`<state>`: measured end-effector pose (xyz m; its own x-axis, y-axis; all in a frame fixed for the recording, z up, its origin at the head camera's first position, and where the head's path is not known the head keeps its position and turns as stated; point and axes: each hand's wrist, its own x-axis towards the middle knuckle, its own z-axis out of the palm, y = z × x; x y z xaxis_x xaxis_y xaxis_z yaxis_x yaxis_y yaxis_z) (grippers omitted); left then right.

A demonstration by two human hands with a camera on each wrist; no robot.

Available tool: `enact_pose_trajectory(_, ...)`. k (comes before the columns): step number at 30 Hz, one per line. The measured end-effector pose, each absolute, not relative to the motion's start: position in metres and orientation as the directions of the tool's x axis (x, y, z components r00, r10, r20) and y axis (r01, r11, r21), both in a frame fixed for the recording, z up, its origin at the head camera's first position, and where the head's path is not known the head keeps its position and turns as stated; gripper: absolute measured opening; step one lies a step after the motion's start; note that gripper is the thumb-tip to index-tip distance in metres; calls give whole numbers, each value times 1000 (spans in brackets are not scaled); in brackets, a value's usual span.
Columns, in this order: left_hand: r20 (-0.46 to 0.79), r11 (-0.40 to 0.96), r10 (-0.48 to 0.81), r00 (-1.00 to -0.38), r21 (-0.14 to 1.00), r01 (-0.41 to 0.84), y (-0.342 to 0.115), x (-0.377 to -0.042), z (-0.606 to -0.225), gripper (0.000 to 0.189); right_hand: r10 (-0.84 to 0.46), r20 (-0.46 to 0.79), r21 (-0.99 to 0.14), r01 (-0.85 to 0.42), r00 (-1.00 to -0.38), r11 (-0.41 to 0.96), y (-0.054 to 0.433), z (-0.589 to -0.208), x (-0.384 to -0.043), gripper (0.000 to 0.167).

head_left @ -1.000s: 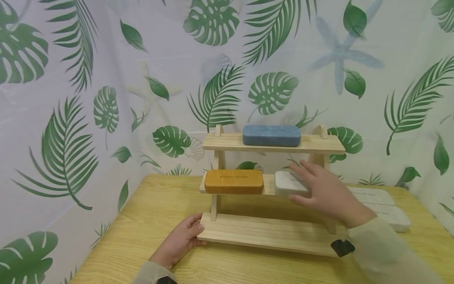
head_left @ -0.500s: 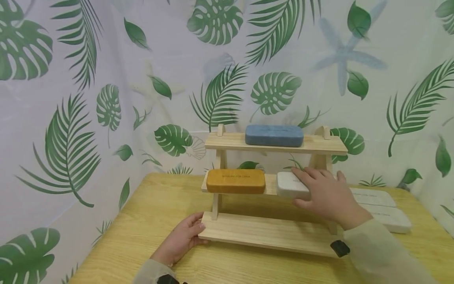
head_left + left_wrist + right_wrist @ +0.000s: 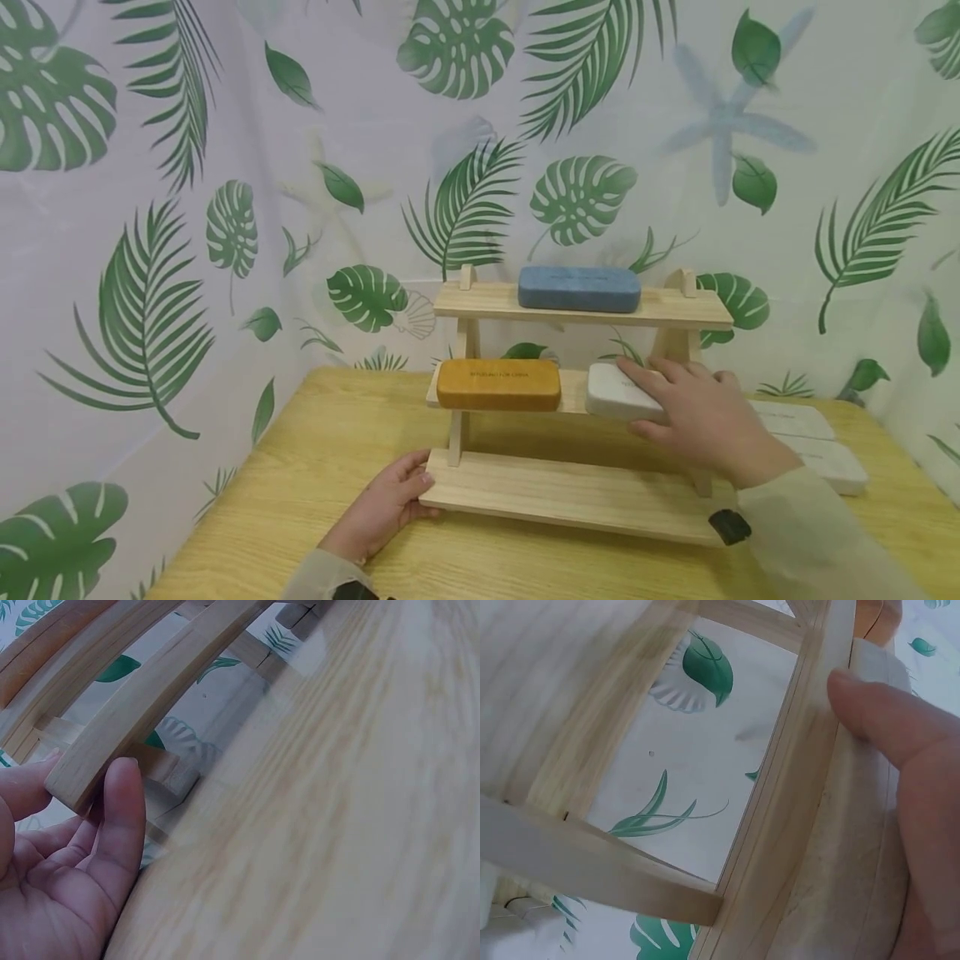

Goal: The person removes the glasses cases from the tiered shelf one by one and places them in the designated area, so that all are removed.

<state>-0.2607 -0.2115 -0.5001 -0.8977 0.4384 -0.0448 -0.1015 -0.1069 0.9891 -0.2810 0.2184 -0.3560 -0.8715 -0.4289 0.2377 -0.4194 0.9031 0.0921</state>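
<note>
A three-tier wooden display stand (image 3: 570,496) rests on the table. At the left end of its lowest board, my left hand (image 3: 386,504) pinches the corner; the left wrist view shows the fingers (image 3: 124,817) around that board end. My right hand (image 3: 701,417) lies over the right part of a white glasses case (image 3: 618,390) on the middle board, fingers across the top and thumb against the front. That hand hides the right end of the case. An orange glasses case (image 3: 498,385) sits left of it on the same board. On the top board is a blue glasses case (image 3: 579,289).
Two more pale cases (image 3: 832,467) lie on the wood-grain table (image 3: 240,533) to the right of the stand, partly behind my right forearm. A leaf-patterned cloth (image 3: 337,125) hangs close behind the stand and along the left side.
My right hand, on the white glasses case, shifts slightly right relative to the stand, and the case edges a little right with it. My left hand keeps its place on the lowest board.
</note>
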Motion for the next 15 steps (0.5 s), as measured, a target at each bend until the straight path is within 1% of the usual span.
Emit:
enact_pose_trajectory(7,-52,-103,435,-899,989,-108,-211,-261,-501,67,-457,254,121,-441,-852,889,226,-356,-276,87)
enact_pose_trajectory(15,-60,-102,430,-901,988,-115,-211,-261,-502,70,-470,306,153,-445,-828,883,233,-364,-274,88)
